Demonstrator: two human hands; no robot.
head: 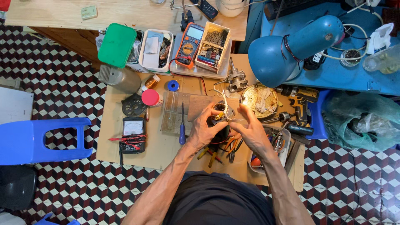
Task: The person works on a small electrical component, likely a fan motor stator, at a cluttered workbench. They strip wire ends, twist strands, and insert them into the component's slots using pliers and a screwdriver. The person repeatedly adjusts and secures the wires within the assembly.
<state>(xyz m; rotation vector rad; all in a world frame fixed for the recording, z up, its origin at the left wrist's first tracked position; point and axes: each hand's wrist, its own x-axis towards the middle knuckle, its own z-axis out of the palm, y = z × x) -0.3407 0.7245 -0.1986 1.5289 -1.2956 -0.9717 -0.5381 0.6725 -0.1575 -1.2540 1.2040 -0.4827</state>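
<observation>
Cluttered low workbench (137,154) – both hands, left hand (203,131) and right hand (251,132), pinch a small motor part (219,113); looks stiff, weighty, thin wires fragile – grip the body.

Low cardboard-topped table (154,152) with scattered tools.

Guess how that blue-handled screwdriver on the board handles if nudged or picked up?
The blue-handled screwdriver looks stiff, a thin straight metal shaft. Its rounded handle lies flat on the cardboard-covered board, so a sideways push would probably roll it. Probably light, handle-heavy. The left hand is nearest it.
</observation>
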